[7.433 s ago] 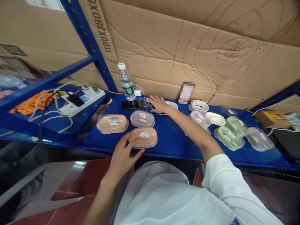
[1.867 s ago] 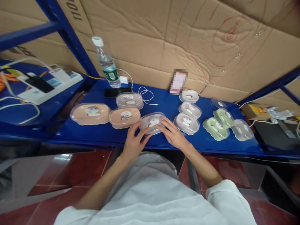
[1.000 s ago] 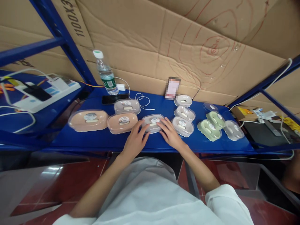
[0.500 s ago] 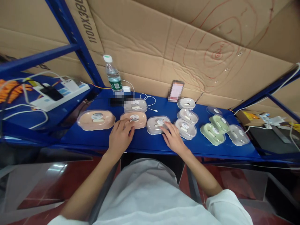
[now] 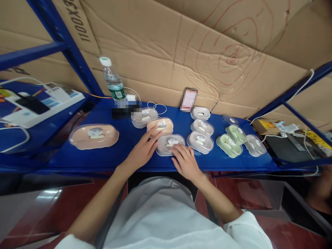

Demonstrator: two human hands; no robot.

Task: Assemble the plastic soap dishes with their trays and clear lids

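Note:
My left hand lies with its fingers stretched out over a small peach lidded box, touching its front side. In front of that box sits a grey lidded box, and the fingers of my right hand rest spread on its near right part. Both boxes are oval with clear lids, a round label and a white oblong piece on top. A larger peach box stands apart at the left. Behind the small peach box is another grey box.
Several grey boxes line up right of my hands, with green boxes farther right. A water bottle, a white cable and a propped phone stand along the cardboard wall. Another person's arm shows at the right edge.
The small peach box has slid right, away from the larger peach one, under my left hand. The grey box under my right hand has come nearer and left. The view has shifted slightly.

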